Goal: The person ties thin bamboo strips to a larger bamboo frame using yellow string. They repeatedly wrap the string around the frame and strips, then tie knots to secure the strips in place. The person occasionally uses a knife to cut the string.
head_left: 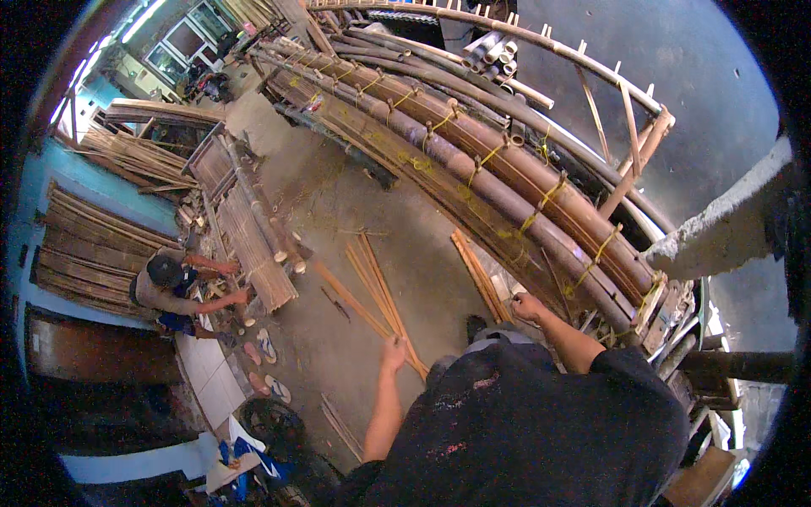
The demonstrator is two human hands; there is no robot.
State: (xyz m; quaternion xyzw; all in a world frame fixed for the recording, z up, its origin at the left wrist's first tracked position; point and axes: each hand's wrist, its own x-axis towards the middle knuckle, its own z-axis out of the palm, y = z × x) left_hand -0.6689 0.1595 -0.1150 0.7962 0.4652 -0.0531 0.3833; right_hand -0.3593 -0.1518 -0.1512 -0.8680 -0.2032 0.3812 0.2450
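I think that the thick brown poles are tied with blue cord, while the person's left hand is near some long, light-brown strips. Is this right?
Not quite: the cord on the thick brown poles is yellow, not blue, as the head view shows. The rest is correct: the person's left hand is near some long, light-brown strips.

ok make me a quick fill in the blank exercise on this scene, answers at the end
1. Thick brown bamboo poles are bound with cord coloured ____.
2. The co-worker beside the slatted brown panel is on the picture's ____ side.
3. Between the bare left hand and bare right hand, the one nearer the poles is the ____.

Answers: yellow; left; right.
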